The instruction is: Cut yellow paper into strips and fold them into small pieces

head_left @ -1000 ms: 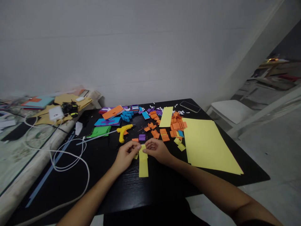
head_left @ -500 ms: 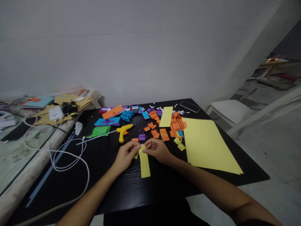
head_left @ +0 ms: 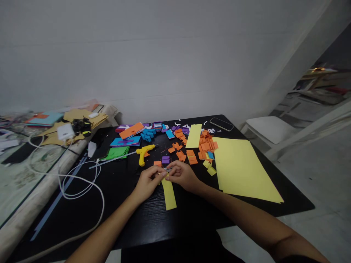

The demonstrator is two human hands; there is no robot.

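A yellow paper strip (head_left: 169, 193) hangs toward me from between my hands, its top end pinched by both. My left hand (head_left: 148, 181) is closed on the strip's upper left edge, thumb on top. At the upper right edge, my right hand (head_left: 183, 175) has its fingers curled and closed on the same strip. A thin greyish piece shows between the fingertips, too small to name. Just beyond the hands lie a purple folded piece (head_left: 165, 159) and an orange one (head_left: 157, 163). The yellow glue gun (head_left: 143, 153) rests beyond my left hand.
Orange folded pieces (head_left: 192, 157), another yellow strip (head_left: 194, 136) and large yellow sheets (head_left: 244, 170) lie to the right on the black table (head_left: 153, 226). A phone (head_left: 221, 124) is at the back right. White cables (head_left: 102, 204) loop at the left, near green paper (head_left: 117, 152).
The held yellow strip has shifted slightly toward me, its lower end a little to the right. Both hands' fingertips have moved slightly at its top, and more of the greyish piece shows.
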